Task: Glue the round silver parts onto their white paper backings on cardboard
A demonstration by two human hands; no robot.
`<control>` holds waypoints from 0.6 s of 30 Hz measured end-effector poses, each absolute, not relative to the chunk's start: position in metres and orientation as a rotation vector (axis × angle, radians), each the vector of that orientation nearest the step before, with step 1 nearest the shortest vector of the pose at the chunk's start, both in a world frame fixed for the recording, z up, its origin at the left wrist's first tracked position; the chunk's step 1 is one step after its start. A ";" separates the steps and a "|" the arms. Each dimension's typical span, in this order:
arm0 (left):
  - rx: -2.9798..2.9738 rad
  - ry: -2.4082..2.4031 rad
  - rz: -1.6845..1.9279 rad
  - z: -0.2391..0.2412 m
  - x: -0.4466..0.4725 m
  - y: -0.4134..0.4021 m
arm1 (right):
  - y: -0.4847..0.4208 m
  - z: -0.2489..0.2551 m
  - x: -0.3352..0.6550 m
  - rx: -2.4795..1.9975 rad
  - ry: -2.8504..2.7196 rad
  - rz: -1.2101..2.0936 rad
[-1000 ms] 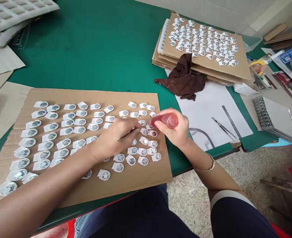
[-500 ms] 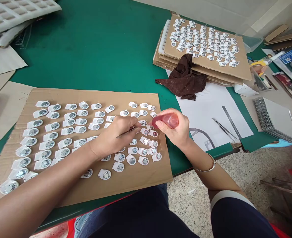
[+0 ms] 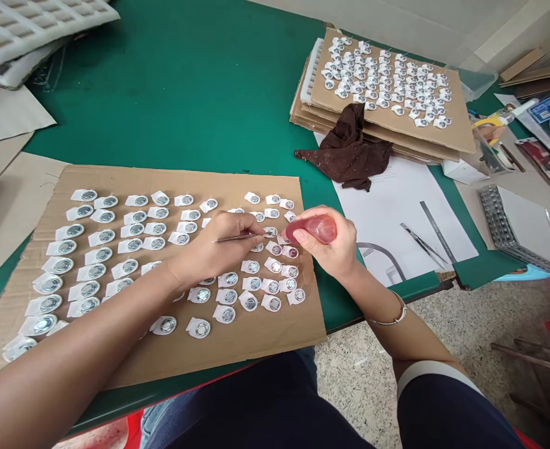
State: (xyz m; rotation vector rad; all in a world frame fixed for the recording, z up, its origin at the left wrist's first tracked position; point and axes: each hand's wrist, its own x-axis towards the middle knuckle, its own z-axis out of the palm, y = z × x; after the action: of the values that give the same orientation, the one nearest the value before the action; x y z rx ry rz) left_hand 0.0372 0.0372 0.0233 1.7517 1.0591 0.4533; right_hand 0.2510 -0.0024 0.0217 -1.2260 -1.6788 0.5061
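Observation:
A brown cardboard sheet (image 3: 237,340) lies on the green table before me, covered with several rows of small round metal parts on white paper tabs (image 3: 101,237). My left hand (image 3: 214,249) is closed on thin metal tweezers (image 3: 237,237), whose tip points right at a part near the sheet's right side. My right hand (image 3: 333,243) grips a small reddish squeeze bottle (image 3: 313,228), its nozzle aimed left and down over the parts by the tweezer tip. Some parts there show red centres (image 3: 292,252).
A stack of cardboard sheets (image 3: 378,134) carrying more parts sits at the back right, with a dark brown cloth (image 3: 347,153) beside it. White paper (image 3: 396,199) holds spare tweezers (image 3: 419,240) and a ruler (image 3: 436,227). White trays (image 3: 27,25) lie at the far left.
My left hand has lifted slightly and moved up the sheet, and the tweezers now lie more level. The right hand and bottle have barely moved.

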 end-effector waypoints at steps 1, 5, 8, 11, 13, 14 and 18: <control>1.740 1.066 0.453 0.024 0.037 0.038 | -0.003 0.022 0.251 -1.226 -1.682 0.509; 1.703 1.072 0.449 0.024 0.038 0.040 | -0.003 0.022 0.250 -1.219 -1.694 0.516; 1.692 1.064 0.459 0.024 0.037 0.041 | -0.003 0.022 0.250 -1.211 -1.697 0.506; 1.699 1.073 0.461 0.023 0.036 0.041 | -0.003 0.022 0.249 -1.210 -1.695 0.510; 1.697 1.091 0.446 0.023 0.036 0.041 | -0.003 0.021 0.248 -1.215 -1.699 0.518; 1.694 1.095 0.440 0.023 0.036 0.041 | -0.003 0.021 0.248 -1.216 -1.702 0.520; 1.692 1.094 0.434 0.024 0.036 0.042 | -0.003 0.021 0.247 -1.209 -1.699 0.521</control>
State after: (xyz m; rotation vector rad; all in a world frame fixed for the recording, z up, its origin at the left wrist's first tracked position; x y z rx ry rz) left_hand 0.0361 0.0416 0.0243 1.6921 1.0935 0.4342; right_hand 0.2469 -0.0033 0.0208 -1.2091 -1.6986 0.5208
